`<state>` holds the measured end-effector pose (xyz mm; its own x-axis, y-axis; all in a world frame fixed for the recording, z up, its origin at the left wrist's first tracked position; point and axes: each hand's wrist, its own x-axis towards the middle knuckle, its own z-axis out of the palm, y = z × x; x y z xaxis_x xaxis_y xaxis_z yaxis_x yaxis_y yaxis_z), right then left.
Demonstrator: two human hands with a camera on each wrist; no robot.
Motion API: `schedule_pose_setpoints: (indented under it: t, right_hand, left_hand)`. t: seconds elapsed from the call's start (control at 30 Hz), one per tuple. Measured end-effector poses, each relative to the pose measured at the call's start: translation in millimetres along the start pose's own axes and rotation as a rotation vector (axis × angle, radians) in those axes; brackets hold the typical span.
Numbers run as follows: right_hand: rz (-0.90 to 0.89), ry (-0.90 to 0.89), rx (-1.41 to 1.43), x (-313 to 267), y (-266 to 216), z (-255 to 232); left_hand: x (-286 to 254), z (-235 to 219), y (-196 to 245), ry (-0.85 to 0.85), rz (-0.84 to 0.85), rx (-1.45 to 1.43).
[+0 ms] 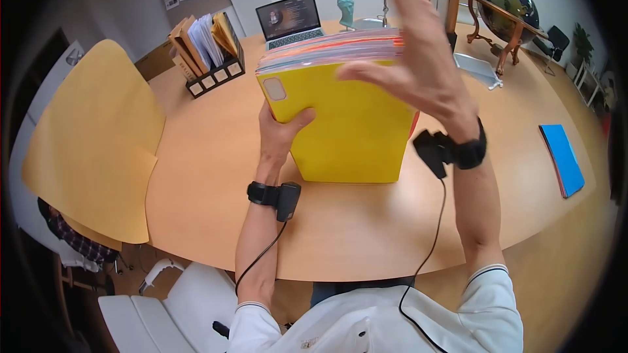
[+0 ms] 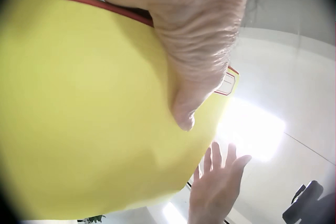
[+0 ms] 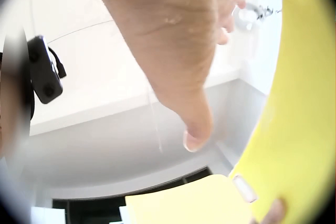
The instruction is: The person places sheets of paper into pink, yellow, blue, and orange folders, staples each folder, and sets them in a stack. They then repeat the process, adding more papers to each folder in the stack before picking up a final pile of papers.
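A thick stack of folders and papers with a yellow folder [image 1: 353, 127] facing me stands upright on the table. My left hand [image 1: 278, 134] grips the stack at its left edge. The left thumb lies across the yellow front below a small pale label [image 1: 275, 89], and the other fingers are hidden behind. In the left wrist view the same thumb [image 2: 191, 98] presses on the yellow cover. Above the upper right corner of the stack, my right hand [image 1: 425, 59] is raised with fingers straight and thumb spread, holding nothing. The right wrist view shows this hand [image 3: 173, 50] beside the yellow cover.
Behind the stack are a laptop [image 1: 291, 23], a teal bust [image 1: 346, 13] and a globe [image 1: 507, 10]. A black file holder [image 1: 219, 80] stands back left. A blue folder [image 1: 564, 160] lies at the right edge. A tan panel [image 1: 98, 137] rises at the left.
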<state>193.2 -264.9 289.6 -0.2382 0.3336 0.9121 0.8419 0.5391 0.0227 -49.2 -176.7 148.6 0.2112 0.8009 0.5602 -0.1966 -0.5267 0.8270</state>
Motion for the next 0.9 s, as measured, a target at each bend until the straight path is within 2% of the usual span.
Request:
schedule_pose_setpoints:
  t: [0.07, 0.13, 0.2, 0.27, 0.3, 0.37, 0.4, 0.47, 0.5, 0.57, 0.6, 0.67, 0.73, 0.8, 0.87, 0.9]
  right_hand:
    - [0.122, 0.176, 0.198, -43.3, 35.8, 10.3]
    - [0.338, 0.190, 0.484, -94.0, 49.3, 26.4]
    - [0.477, -0.016, 0.675, -150.4, 58.2, 50.0]
    - [0.745, -0.228, 0.760, -207.9, 57.2, 79.6]
    - [0.750, -0.214, 0.750, -216.7, 50.9, 85.1]
    - [0.871, -0.157, 0.918, -214.4, 34.8, 101.7]
    - [0.882, -0.143, 0.913, -208.7, 32.6, 104.4]
    - [0.852, -0.078, 0.863, -199.2, 30.0, 109.6]
    - [0.860, -0.063, 0.859, -199.1, 27.4, 113.8]
    - [0.828, -0.041, 0.756, -194.6, 23.4, 123.8]
    - [0.829, -0.032, 0.759, -190.1, 22.7, 128.3]
    - [0.872, -0.108, 0.765, -182.0, 21.2, 139.1]
    - [0.896, -0.109, 0.802, -178.2, 27.3, 160.0]
    - [0.892, -0.155, 0.678, -172.1, 33.1, 177.3]
    - [0.910, -0.149, 0.721, -162.5, 43.5, 191.3]
    - [0.955, -0.209, 0.682, -159.3, 50.6, 200.6]
  left_hand:
    - [-8.2, -0.4, -8.5, 0.019, -0.073, 0.064]
    - [-16.7, 2.5, -12.6, 0.022, -0.083, 0.071]
    - [-26.2, 2.8, -21.3, 0.013, -0.095, 0.080]
    - [-33.7, -2.0, -38.2, 0.008, -0.153, 0.169]
    - [-37.5, -2.2, -41.6, -0.008, -0.148, 0.166]
    - [-42.6, -3.2, -47.5, -0.012, -0.199, 0.190]
    - [-44.1, -5.7, -54.9, -0.029, -0.202, 0.192]
    - [-47.3, -11.8, -68.6, 0.042, -0.288, 0.187]
    - [-47.9, -12.9, -71.9, 0.026, -0.288, 0.191]
    - [-45.2, -15.7, -75.5, 0.155, -0.282, 0.087]
    - [-42.2, -18.9, -75.8, 0.149, -0.279, 0.093]
    - [-37.3, -31.2, -75.8, 0.185, -0.348, 0.066]
    - [-25.5, -46.1, -82.0, 0.190, -0.376, 0.111]
    - [-13.6, -60.3, -88.7, 0.192, -0.443, 0.122]
    - [2.5, -69.0, -92.8, 0.189, -0.480, 0.119]
    - [9.7, -71.3, -94.9, 0.178, -0.520, 0.114]
